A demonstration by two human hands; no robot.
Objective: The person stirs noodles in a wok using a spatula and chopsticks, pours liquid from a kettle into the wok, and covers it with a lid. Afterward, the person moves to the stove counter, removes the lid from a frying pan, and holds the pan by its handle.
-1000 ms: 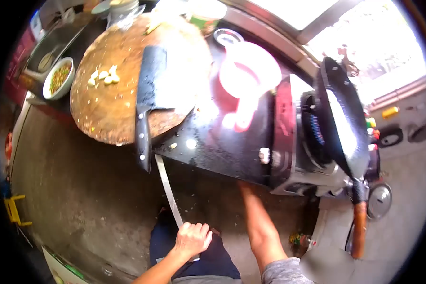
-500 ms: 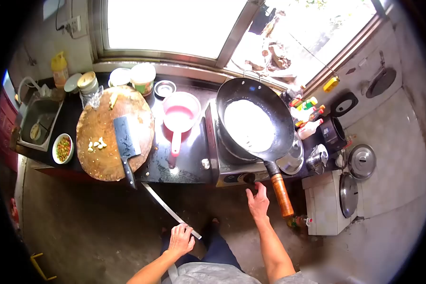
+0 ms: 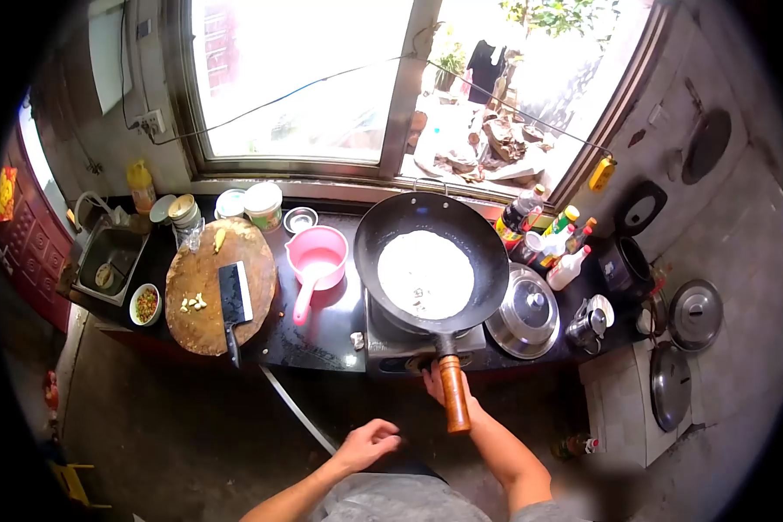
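wok (image 3: 431, 261) sits on the burner at about twelve o'clock from me, a pale round sheet spread over its bottom. its wooden handle (image 3: 453, 393) runs straight back toward me, long axis twelve to six, the free end hanging out past the counter edge. my right hand (image 3: 435, 384) is up at the stove front just at the handle's nine o'clock side, touching or nearly touching it; the handle hides my fingertips, so i cannot tell whether they are curled or spread. my left hand (image 3: 367, 444) hangs lower, at about seven o'clock from the handle's end, fingers loosely half curled and holding nothing. so the right is the nearer hand by a good way. at the wok's three o'clock lies a steel lid (image 3: 526, 311), at its nine o'clock a pink ladle-cup (image 3: 316, 257), and further to nine the round chopping board (image 3: 220, 285) with a cleaver (image 3: 233, 303) lying on it.
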